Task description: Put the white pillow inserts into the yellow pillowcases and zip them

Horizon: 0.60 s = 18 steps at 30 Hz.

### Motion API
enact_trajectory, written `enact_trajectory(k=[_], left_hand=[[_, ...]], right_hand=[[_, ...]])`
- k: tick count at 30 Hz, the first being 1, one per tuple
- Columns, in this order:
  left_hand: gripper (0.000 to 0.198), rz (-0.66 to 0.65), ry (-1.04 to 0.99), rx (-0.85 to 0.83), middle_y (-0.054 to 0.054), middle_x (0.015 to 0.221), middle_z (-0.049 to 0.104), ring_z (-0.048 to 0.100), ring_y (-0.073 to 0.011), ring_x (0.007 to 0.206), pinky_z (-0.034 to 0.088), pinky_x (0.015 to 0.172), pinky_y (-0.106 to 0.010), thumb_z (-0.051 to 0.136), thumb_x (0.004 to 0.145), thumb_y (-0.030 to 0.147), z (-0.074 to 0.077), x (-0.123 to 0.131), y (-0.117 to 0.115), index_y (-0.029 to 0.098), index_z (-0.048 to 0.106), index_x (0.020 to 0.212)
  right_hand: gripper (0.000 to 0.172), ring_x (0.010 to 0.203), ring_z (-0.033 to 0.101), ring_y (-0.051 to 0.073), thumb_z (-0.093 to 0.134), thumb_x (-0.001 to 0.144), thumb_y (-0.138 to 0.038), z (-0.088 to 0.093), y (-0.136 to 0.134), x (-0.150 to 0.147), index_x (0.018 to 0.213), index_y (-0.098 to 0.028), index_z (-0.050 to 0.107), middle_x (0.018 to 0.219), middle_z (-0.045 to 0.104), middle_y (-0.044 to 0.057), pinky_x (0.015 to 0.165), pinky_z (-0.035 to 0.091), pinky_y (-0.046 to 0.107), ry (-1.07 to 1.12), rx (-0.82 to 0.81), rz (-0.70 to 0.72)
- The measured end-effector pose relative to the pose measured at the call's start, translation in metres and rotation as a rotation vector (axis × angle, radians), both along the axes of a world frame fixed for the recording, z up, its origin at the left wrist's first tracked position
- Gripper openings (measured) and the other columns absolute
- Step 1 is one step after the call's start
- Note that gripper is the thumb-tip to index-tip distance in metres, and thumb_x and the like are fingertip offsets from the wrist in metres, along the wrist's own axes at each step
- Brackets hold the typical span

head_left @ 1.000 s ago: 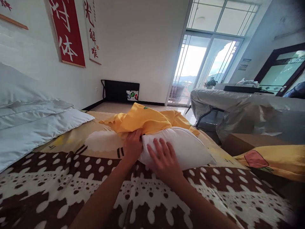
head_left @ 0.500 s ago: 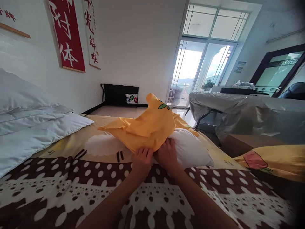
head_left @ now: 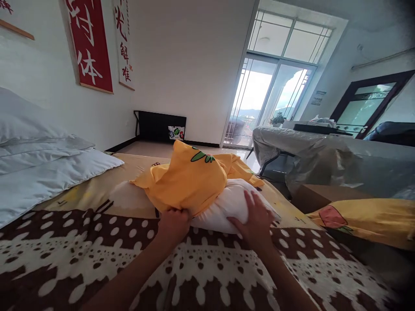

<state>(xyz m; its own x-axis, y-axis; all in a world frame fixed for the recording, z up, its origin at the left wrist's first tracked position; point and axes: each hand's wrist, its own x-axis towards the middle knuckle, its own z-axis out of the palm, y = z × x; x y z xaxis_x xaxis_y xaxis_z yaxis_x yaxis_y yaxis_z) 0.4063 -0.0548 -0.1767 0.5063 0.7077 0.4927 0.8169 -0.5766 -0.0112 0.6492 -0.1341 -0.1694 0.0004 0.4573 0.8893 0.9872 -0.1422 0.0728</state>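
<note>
Your left hand (head_left: 175, 225) clenched the near edge of the yellow cloth (head_left: 191, 183); your right hand (head_left: 258, 221) lay with parted fingers on the white pillow (head_left: 231, 198). The pillow rested on the patterned bedspread (head_left: 201, 259) before you, its left part hidden by the cloth, whether inside or beneath unclear. Step, as judged: fitting cloth to pillow; the next move called for a firm pinch and a steady leftward push
</note>
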Motion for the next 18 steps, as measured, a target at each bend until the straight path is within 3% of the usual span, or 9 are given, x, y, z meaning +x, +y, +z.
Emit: enact_trajectory(k=[2,4,7,9,12,15,18], left_hand=[[0.017,-0.103,0.072,-0.005,-0.009,0.055,0.062,0.059,-0.024,0.053,0.037,0.049,-0.03,0.051,0.074,0.016,0.006,-0.005,-0.025,0.014,0.063,0.061],[0.017,-0.282,0.07,0.098,-0.005,0.052,0.058,0.055,-0.0206,0.049,0.033,0.046,-0.029,0.051,0.072,0.015,0.024,-0.013,-0.051,0.016,0.058,0.056],[0.025,-0.489,-0.179,0.408,-0.002,0.05,0.049,0.047,-0.0168,0.048,0.031,0.048,-0.031,0.046,0.078,0.017,0.078,-0.027,-0.074,0.018,0.049,0.053],[0.023,-0.41,-0.266,0.413,-0.003,0.058,0.053,0.05,-0.0169,0.056,0.035,0.055,-0.031,0.044,0.081,0.019,0.118,-0.032,-0.07,0.017,0.051,0.06],[0.015,-0.281,-0.154,0.128,-0.005,0.079,0.062,0.056,-0.0186,0.075,0.04,0.066,-0.031,0.044,0.082,0.02,0.157,-0.028,-0.043,0.016,0.058,0.079],[0.021,-0.319,0.031,-0.183,-0.005,0.093,0.064,0.059,-0.0194,0.084,0.041,0.07,-0.03,0.044,0.087,0.032,0.16,-0.018,-0.011,0.018,0.06,0.089],[0.032,-0.278,0.022,-0.27,-0.006,0.091,0.064,0.06,-0.0191,0.082,0.041,0.068,-0.029,0.035,0.091,0.038,0.148,-0.013,0.008,0.019,0.06,0.088]], right_hand=[[0.078,0.115,0.047,0.033,0.051,0.078,-0.062,0.005,0.0,-0.001,0.138,-0.015,0.036,0.128,0.051,0.019,0.091,0.028,0.044,-0.035,-0.107,0.108],[0.074,0.114,0.048,0.031,0.054,0.077,-0.06,0.013,-0.001,-0.016,0.136,-0.017,0.039,0.124,0.053,0.017,0.092,0.026,0.043,-0.088,-0.145,0.244],[0.062,0.114,0.047,0.03,0.049,0.082,-0.055,0.023,-0.006,-0.057,0.132,-0.019,0.045,0.122,0.054,0.015,0.092,0.025,0.042,-0.169,-0.118,0.435],[0.053,0.111,0.048,0.027,0.041,0.087,-0.051,0.027,-0.009,-0.086,0.129,-0.019,0.049,0.117,0.058,0.013,0.089,0.026,0.041,-0.261,-0.082,0.554],[0.045,0.098,0.052,0.022,0.041,0.089,-0.047,0.031,-0.01,-0.121,0.12,-0.019,0.056,0.101,0.064,0.007,0.08,0.029,0.037,-0.398,-0.021,0.721],[0.036,0.082,0.052,0.017,0.046,0.087,-0.041,0.032,-0.007,-0.141,0.107,-0.016,0.062,0.084,0.064,0.003,0.069,0.029,0.034,-0.516,0.058,0.883],[0.028,0.071,0.051,0.015,0.05,0.086,-0.039,0.035,-0.003,-0.156,0.095,-0.015,0.063,0.077,0.062,0.003,0.061,0.029,0.032,-0.729,-0.082,1.034]])
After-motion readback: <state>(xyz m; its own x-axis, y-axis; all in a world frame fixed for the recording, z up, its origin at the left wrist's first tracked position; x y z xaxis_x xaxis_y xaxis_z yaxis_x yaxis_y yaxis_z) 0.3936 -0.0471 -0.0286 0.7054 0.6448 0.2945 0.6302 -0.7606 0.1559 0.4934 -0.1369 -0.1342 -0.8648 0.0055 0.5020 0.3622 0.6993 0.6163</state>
